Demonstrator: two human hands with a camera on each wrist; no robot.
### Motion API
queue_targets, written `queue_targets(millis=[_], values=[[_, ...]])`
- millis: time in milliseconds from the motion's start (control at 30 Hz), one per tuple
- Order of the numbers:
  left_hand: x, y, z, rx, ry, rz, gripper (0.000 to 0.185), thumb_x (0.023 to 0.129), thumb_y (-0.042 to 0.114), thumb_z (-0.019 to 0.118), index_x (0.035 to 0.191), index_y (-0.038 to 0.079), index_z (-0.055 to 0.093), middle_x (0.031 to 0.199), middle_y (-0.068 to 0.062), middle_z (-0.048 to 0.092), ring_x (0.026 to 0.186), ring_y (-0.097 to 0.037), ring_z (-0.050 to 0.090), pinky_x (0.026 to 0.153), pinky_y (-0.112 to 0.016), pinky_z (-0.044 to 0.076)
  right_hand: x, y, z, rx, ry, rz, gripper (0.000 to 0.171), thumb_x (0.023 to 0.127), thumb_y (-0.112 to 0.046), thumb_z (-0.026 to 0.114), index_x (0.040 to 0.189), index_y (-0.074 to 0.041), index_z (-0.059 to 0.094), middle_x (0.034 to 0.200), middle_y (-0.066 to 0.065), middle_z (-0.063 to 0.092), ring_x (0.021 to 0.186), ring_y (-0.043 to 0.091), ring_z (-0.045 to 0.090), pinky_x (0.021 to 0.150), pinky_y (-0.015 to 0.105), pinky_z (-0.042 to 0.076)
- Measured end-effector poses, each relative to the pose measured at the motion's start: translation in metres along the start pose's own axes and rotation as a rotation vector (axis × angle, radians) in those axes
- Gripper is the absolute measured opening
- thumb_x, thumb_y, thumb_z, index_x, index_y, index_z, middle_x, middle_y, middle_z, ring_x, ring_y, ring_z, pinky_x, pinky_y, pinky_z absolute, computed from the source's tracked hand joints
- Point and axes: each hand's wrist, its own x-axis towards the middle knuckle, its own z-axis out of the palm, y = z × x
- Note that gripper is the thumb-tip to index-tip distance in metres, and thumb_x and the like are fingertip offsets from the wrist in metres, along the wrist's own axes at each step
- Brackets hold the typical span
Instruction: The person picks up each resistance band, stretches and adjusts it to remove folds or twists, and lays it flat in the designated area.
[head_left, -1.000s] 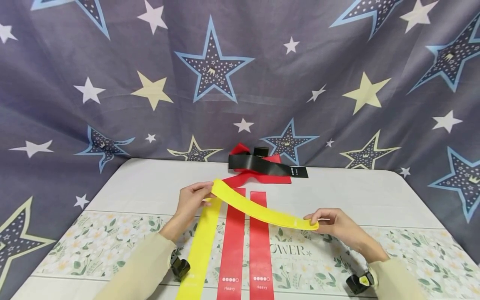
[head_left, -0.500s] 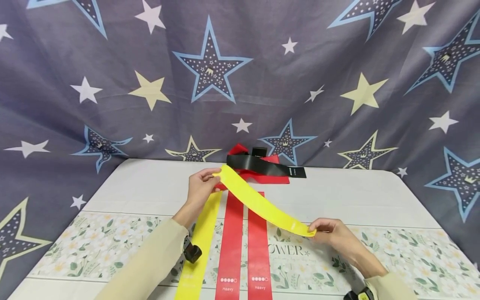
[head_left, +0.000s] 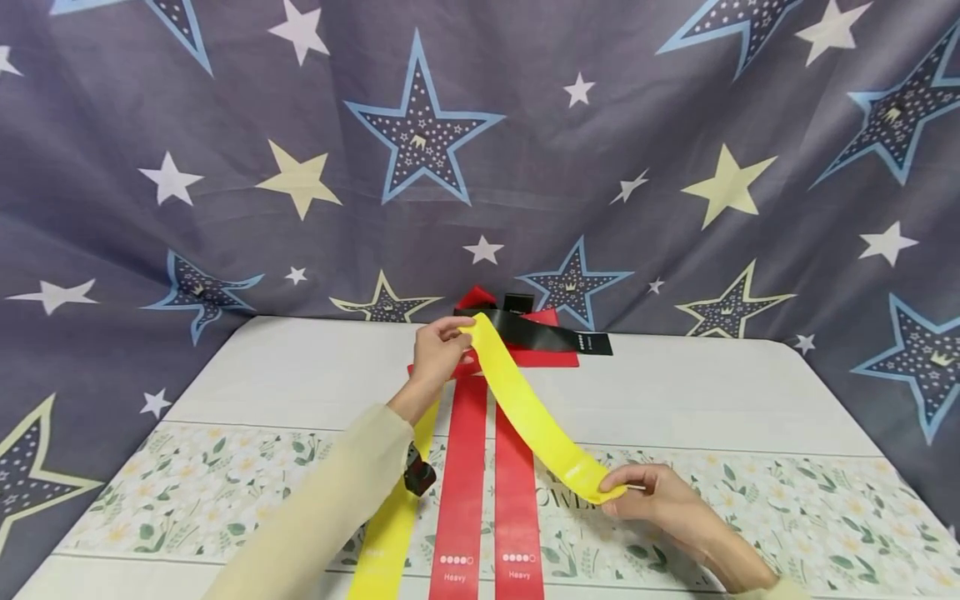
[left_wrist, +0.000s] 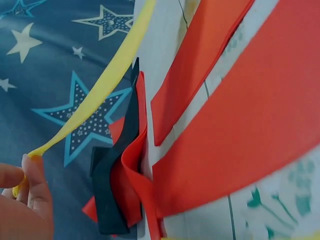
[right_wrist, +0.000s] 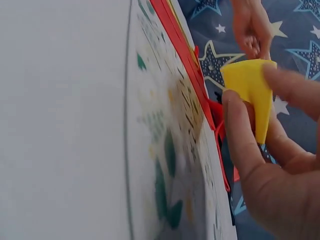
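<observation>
Starred cloth [head_left: 637,100] backs a white table [head_left: 690,392]; nearest, the right hand [head_left: 667,512] pinches one end of a yellow band [head_left: 528,414], the left hand [head_left: 437,357] the other, farther out. Should either fingertip hold slacken — thin edges may offer little purchase — the band could drop onto the red strips [head_left: 517,508] beneath. Smooth and bright, it sags between the grips; beyond the left lies a black band [head_left: 551,336].
</observation>
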Motion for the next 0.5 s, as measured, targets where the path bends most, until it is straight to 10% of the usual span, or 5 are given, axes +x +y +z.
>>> queue_targets(millis=[500], values=[[0.005, -0.011, 0.053, 0.023, -0.092, 0.005, 0.025, 0.088, 0.002, 0.055, 0.109, 0.004, 0.069, 0.088, -0.009, 0.058, 0.064, -0.017, 0.059, 0.071, -0.033, 0.058, -0.011, -0.001, 0.023, 0.008, 0.104, 0.075, 0.046, 0.081, -0.007, 0.07, 0.114, 0.001, 0.04, 0.099, 0.013, 0.063, 0.078, 0.019, 0.067, 0.068, 0.035, 0.058]])
